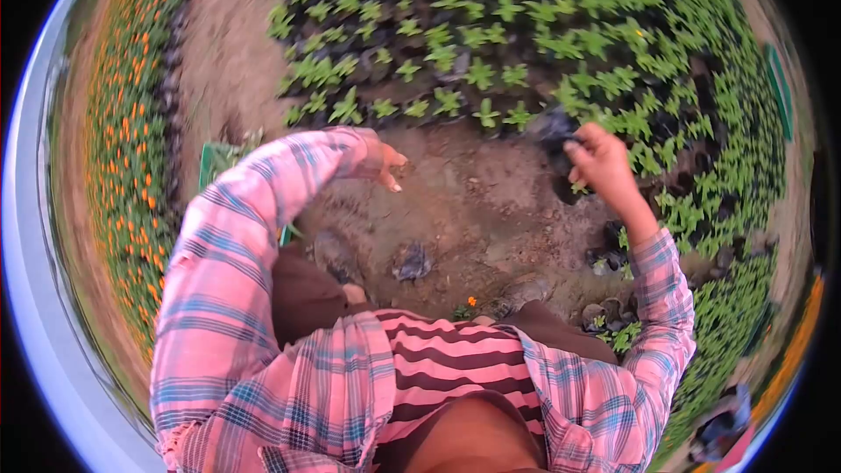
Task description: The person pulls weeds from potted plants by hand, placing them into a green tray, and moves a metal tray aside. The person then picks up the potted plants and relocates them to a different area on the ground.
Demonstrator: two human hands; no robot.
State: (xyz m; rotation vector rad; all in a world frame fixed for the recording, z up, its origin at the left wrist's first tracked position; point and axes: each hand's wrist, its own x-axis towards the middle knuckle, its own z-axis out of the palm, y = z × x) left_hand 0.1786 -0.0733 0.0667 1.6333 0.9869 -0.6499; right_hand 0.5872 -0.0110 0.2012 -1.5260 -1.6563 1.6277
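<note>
My right hand (604, 171) is closed, its fingers pinched at the edge of a black plastic nursery bag (550, 127) that is blurred by motion. The bag is at the near edge of the rows of green seedlings (480, 74), which grow in similar dark bags. My left hand (390, 166) is over the bare soil (464, 184), thumb and finger apart, with nothing visible in it. The sleeve covers part of that hand.
A crumpled dark bag (412, 260) lies on the soil near my legs, close to a small orange flower (472, 301). Part of a green crate (208, 165) shows behind my left arm. Orange-flowered plants (131, 166) line the far left, beside a dirt path (229, 44).
</note>
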